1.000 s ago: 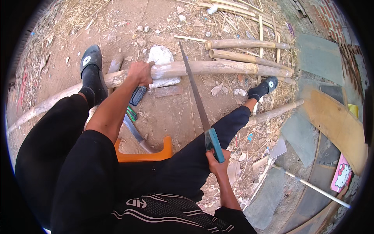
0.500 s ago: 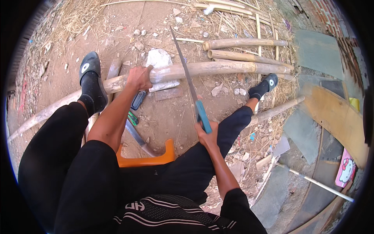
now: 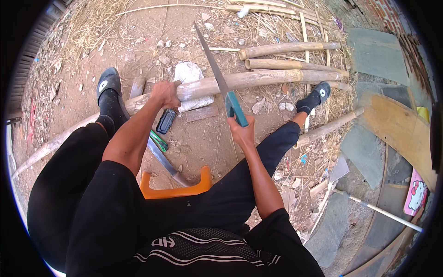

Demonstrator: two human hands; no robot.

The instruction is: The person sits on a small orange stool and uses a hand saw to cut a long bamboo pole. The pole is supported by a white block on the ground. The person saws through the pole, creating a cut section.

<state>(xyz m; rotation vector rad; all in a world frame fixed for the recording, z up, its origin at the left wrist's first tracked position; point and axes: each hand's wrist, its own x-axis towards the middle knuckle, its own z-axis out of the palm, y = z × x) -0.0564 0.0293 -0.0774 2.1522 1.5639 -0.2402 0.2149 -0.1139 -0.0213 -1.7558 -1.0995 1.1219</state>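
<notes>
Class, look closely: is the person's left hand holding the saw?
No, the left hand grips the bamboo pole; the right hand holds the saw.

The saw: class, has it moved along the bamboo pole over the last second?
Yes. The saw has been pushed forward across the bamboo pole; the right hand and teal handle, earlier well back near the knee, now sit close to the pole.

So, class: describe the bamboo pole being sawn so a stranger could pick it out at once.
Start at the orange stool the person sits on; the bamboo pole lies across the dirt just beyond it. Unlike the loose poles behind, it is gripped by the left hand and crossed by the teal-handled saw.
</notes>
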